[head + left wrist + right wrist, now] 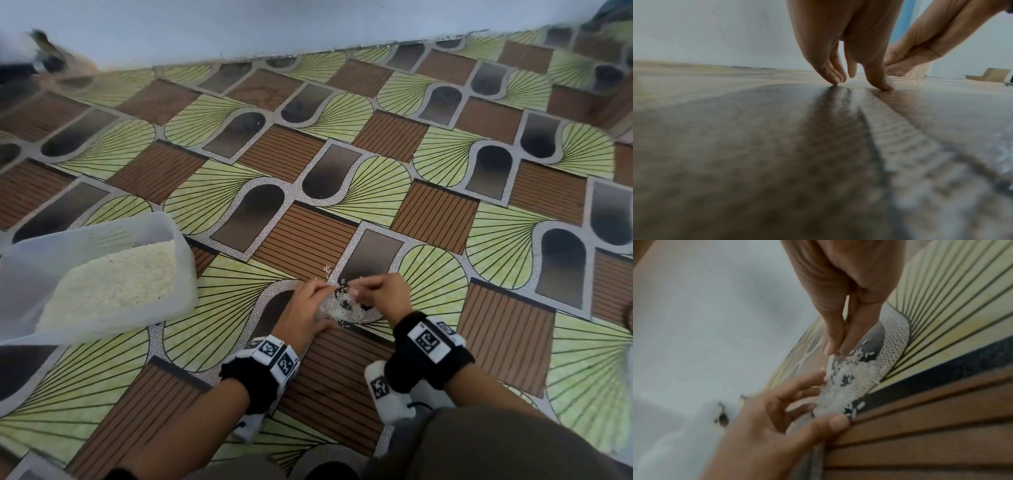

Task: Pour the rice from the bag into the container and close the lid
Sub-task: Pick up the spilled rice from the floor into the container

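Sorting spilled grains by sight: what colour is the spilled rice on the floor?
White; the spilled rice shows best in the right wrist view, against the patterned floor.

Container (178, 274) sits left of spilled rice (344, 308) on the floor (428, 212).

a: the head view looks steeply down from above onto the patterned floor (308, 236), both wrists low in frame.
b: the left wrist view sits almost on that floor, facing along the fingers toward the wall (715, 32), blurred up close.
a: the right wrist view is tilted, very near the spilled rice (846, 386), probably shared by all three views.
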Motion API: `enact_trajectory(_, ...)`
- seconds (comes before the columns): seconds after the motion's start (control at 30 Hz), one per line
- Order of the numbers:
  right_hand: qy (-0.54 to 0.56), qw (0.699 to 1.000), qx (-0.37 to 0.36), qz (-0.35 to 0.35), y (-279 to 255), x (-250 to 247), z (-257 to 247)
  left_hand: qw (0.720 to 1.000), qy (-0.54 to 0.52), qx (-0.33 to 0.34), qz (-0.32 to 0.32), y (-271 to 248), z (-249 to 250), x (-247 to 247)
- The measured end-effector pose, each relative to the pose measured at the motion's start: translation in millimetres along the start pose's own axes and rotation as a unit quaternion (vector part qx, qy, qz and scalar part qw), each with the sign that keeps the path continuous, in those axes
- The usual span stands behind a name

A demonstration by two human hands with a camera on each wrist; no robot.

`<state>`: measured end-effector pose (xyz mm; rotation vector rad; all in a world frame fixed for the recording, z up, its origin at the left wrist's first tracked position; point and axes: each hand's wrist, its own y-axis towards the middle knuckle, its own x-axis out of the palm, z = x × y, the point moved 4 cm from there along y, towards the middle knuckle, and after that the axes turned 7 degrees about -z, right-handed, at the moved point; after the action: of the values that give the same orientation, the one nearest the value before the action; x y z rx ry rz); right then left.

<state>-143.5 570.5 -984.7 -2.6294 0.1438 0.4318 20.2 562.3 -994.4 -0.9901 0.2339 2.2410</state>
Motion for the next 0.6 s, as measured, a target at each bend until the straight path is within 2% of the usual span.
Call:
enact_trajectory(0.07, 0.13, 0.991, 0.04, -0.004, -4.1, -8.0, 3.2, 0.999, 0.026, -0.019, -0.004, 3.6, 6.6, 5.6)
enact_trajectory(0.13, 0.209, 0.976, 0.057, -0.003, -8.6, -12.8, 6.3, 0.992, 0.098, -0.083, 0.006, 7.9, 7.4, 6.7)
enact_trajectory(0.2, 0.228, 0.971, 0.069, -0.006, -11.7, -15.4, 9.7, 0.975, 0.159, -0.154, 0.015, 11.4, -3.7, 4.4)
enact_trajectory(0.27, 0.231, 0.969, 0.082, -0.016, -14.4, -15.7, 12.9, 0.964, 0.168, -0.207, -0.022, 12.9, -18.1, 2.9)
enact_trajectory(0.3, 0.238, 0.967, 0.089, -0.019, -15.6, -15.9, 13.9, 0.962, 0.171, -0.208, -0.043, 15.1, -23.7, 2.9)
enact_trajectory(0.37, 0.254, 0.962, 0.099, -0.023, -16.1, -18.1, 14.5, 0.965, 0.18, -0.171, -0.08, 24.6, -25.4, 3.5)
enact_trajectory(0.43, 0.267, 0.958, 0.104, -0.023, -15.2, -20.7, 14.1, 0.967, 0.191, -0.105, -0.13, 36.3, -16.2, 7.7)
enact_trajectory(0.6, 0.286, 0.953, 0.097, -0.016, -13.5, -25.5, 13.2, 0.942, 0.208, 0.07, -0.256, 46.6, 11.0, 22.7)
